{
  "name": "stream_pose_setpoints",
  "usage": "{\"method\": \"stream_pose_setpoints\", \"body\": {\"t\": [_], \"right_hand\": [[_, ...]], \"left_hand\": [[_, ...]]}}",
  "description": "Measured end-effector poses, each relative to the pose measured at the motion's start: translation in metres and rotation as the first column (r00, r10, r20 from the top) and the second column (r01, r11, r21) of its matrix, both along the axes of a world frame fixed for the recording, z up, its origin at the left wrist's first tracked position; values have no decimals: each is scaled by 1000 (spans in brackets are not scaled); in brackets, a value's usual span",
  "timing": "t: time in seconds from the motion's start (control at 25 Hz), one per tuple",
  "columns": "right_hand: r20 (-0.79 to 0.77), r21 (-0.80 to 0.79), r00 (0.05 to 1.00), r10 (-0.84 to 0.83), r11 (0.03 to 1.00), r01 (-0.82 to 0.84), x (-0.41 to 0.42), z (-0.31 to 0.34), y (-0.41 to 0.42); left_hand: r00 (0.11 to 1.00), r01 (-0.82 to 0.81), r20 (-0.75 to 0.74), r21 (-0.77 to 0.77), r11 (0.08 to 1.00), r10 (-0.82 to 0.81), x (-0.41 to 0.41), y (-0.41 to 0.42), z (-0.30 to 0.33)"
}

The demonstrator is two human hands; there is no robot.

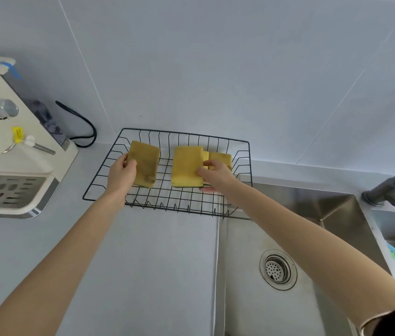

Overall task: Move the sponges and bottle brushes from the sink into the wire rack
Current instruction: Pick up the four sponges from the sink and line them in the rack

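Left hand grip: the left hand (121, 171) is closed on the near end of a stained sponge (144, 164), thumb on top, fingers beneath; the sponge is tilted over the left part of the rack, and contact with the wires cannot be told.
Right hand grip: the right hand (213, 174) pinches the right edge of a clean sponge (186, 166), thumb under, fingers on top, holding it over the rack's middle.
Further sponges: a sliver of a third sponge (206, 156) shows behind the fingers, and a fourth sponge (222, 158) lies at the rack's right side, partly hidden by the hand.
Wire rack: the wire rack (99, 190) sits on the counter (155, 263) against the wall, its right end overhanging the sink.
Sink: the visible basin of the sink (247, 299) holds only the drain strainer (277, 269); no sponge remains there.
Bottle brushes: none visible in rack or basin; something blue-green shows at the right edge, unidentifiable.
Progress, judged: sponges nearly done, two awaiting release; brushes outstanding, location unknown.
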State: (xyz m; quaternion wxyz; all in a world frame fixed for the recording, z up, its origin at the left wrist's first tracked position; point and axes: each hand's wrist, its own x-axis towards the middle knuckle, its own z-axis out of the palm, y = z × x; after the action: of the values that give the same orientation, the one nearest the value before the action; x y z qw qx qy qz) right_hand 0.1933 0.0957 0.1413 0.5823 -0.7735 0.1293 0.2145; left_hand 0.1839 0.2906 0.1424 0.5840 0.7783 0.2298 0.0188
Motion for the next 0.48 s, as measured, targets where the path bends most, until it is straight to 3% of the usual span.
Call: {"method": "stream_pose_setpoints", "body": {"t": [0.28,0.48], "right_hand": [[38,-154,997,67,986,-61,47,-8,40],[77,-368,983,167,921,-128,69,-22,59]], "left_hand": [[998,5,-62,169,986,6,39,16,-28],[993,38,-114,290,956,-5,58,16,-43]]}}
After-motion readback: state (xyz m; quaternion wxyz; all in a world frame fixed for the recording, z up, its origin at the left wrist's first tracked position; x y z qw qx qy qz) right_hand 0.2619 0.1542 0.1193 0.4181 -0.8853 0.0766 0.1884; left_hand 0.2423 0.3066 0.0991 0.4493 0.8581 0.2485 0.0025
